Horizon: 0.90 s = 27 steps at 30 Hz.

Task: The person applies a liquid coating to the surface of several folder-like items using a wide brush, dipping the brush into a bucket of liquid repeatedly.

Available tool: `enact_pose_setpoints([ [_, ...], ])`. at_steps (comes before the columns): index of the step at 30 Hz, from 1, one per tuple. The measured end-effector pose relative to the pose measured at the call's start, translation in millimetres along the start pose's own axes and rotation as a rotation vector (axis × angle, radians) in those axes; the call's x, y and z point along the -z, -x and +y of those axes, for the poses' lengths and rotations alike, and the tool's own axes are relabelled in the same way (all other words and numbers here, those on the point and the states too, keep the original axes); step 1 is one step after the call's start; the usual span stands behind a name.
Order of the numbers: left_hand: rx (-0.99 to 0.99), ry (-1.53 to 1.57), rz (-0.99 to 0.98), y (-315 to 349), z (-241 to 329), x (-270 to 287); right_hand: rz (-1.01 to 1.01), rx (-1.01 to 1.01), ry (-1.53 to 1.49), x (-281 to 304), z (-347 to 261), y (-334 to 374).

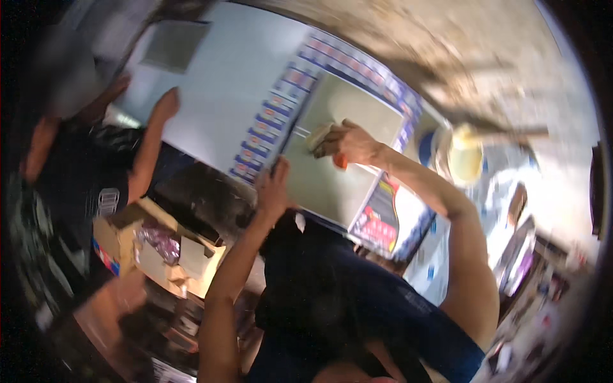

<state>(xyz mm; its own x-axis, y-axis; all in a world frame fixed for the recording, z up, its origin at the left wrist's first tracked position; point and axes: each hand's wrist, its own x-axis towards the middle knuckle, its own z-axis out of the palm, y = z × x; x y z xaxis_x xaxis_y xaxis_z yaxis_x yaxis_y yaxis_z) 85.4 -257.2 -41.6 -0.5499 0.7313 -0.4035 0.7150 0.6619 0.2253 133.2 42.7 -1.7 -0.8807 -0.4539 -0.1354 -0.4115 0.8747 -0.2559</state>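
A flat grey-green panel [313, 185] lies on a larger light-blue board with a printed blue-and-white patterned border. My right hand [350, 143] is over the panel's middle, fingers curled around a pale yellowish pad [318, 136]. An orange piece [340, 161] shows under the same hand; whether it belongs to the pad I cannot tell. At the panel's near left edge, my left hand [273, 191] rests with its fingers stretched out, touching the edge. Motion blurs both hands a little.
On the left, a person in a dark shirt has a hand [167, 104] at the light-blue board [223, 70], near a small grey square [175, 46]. A cardboard box [214, 262] holds a purple package. Right of the panel stands a bucket of pale yellow paste [465, 159] with a wooden stick [517, 135].
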Motion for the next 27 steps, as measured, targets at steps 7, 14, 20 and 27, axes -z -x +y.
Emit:
enact_pose_setpoints([
  [7,-0.040,-0.065,-0.134,-8.8,2.9,4.8,-0.197,-0.186,-0.119,0.7,-86.2,148.5],
  [14,-0.127,-0.158,-0.056,-12.3,5.1,1.0,0.446,-0.724,0.023,-12.2,-60.0,159.7],
  [20,-0.197,-0.259,-0.055,-17.6,23.5,-0.9,0.499,-1.040,-0.052,-33.5,17.6,114.0],
  [27,-0.276,-0.174,0.045,-15.8,7.4,-9.5,0.263,-0.738,-0.181,-68.4,-158.1,143.9],
])
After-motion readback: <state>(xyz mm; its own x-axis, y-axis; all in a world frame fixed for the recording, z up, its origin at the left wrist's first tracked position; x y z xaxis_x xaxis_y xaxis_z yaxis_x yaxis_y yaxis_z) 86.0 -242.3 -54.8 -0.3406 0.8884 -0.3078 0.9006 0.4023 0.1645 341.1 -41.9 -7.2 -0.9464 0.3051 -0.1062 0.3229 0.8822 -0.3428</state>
